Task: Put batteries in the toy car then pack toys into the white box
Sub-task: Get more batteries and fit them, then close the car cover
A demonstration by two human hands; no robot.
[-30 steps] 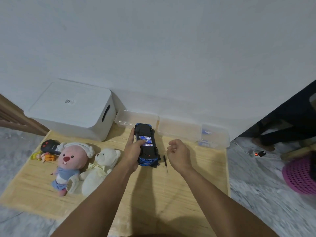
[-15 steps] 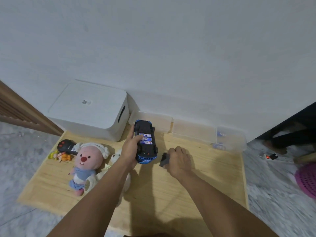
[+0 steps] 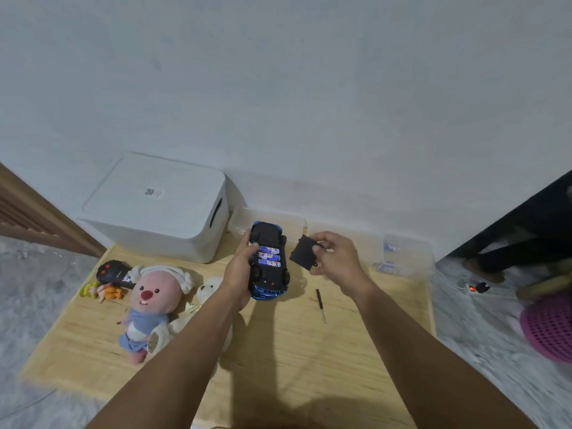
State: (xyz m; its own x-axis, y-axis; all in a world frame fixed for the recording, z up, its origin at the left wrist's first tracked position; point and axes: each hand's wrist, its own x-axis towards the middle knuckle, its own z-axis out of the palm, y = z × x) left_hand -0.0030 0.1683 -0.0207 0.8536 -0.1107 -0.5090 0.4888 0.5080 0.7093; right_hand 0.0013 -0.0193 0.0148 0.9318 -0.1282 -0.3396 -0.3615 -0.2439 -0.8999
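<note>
The toy car point(image 3: 268, 262) is plastic, its underside matt black and its blue body edge glossy, almost chrome-like; the batteries point(image 3: 269, 257) in it have shiny blue-and-white printed wraps; the battery cover point(image 3: 304, 252) looks like matt black plastic; the white box point(image 3: 154, 209) is smooth matt plastic with a small paper label; the table point(image 3: 278, 351) is pale wood with visible grain, unpolished; the pink plush point(image 3: 151, 301) and the white teddy point(image 3: 208, 292) are soft fuzzy cloth; the clear containers point(image 3: 402, 258) are translucent plastic; the screwdriver point(image 3: 320, 305) has a dark handle and a thin metal shaft.
</note>
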